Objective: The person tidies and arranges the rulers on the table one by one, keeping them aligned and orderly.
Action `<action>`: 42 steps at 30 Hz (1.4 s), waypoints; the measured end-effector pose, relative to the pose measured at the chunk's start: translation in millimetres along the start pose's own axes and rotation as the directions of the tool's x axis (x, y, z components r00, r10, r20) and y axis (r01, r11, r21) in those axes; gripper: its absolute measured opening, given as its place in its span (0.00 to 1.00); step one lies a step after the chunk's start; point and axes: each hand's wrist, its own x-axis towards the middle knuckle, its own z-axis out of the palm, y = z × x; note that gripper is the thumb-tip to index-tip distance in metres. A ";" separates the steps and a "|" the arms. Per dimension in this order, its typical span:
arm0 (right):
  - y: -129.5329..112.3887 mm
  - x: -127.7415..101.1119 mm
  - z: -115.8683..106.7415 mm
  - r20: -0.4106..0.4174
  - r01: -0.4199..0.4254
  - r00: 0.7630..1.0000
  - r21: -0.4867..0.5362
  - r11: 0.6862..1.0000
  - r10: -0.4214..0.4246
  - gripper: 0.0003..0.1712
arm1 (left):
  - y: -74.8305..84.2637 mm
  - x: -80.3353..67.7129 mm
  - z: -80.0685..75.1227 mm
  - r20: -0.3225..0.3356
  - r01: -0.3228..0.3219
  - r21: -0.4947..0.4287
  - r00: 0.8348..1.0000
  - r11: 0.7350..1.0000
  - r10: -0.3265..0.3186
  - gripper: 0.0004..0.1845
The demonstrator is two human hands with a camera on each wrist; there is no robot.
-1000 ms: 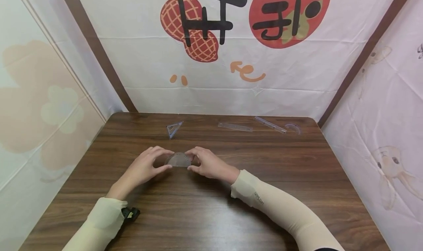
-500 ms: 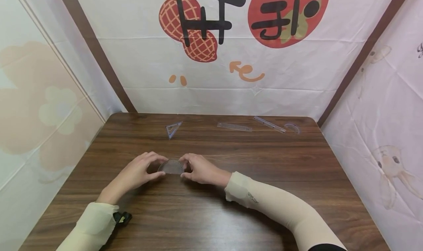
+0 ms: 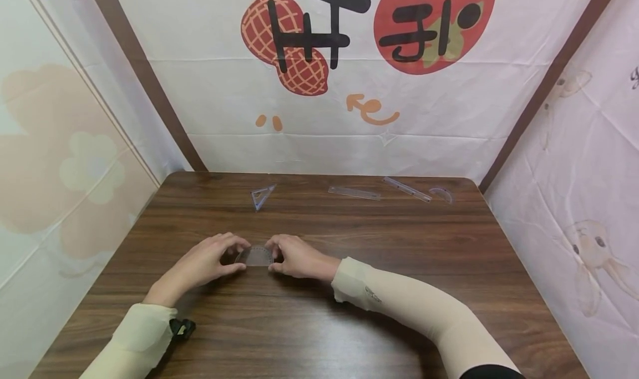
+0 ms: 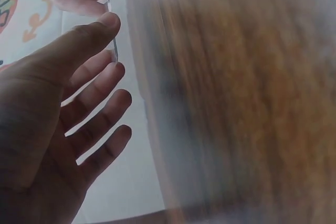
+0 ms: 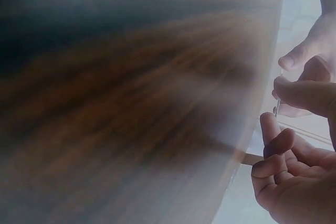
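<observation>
A clear half-round protractor [image 3: 255, 256] sits near the middle of the brown wooden table [image 3: 399, 290], toward the person's side, pinched at its two ends; the left hand [image 3: 202, 264] holds its left end between thumb and fingertips, the remaining fingers spread apart; the right hand [image 3: 295, 257] pinches the right end with curled fingers; cream sleeves cover both forearms. Well apart, along the far edge, lie a small clear set square [image 3: 262, 195], a straight ruler [image 3: 355, 192], a second ruler [image 3: 407, 189] and another small protractor [image 3: 442, 194]; nothing lies between them and the hands; both wrist views are heavily blurred.
</observation>
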 end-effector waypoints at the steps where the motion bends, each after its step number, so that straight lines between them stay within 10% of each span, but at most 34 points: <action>1: 0.2 0.7 0.5 0.007 -0.004 1.000 -0.004 1.000 0.004 0.27 | -0.6 0.0 0.3 0.006 0.000 0.001 1.000 1.000 0.000 0.23; 42: -2.0 4.6 9.2 0.085 -0.008 0.996 -0.078 0.997 0.015 0.25 | -2.8 0.6 0.1 0.122 0.007 -0.050 0.993 0.999 0.000 0.21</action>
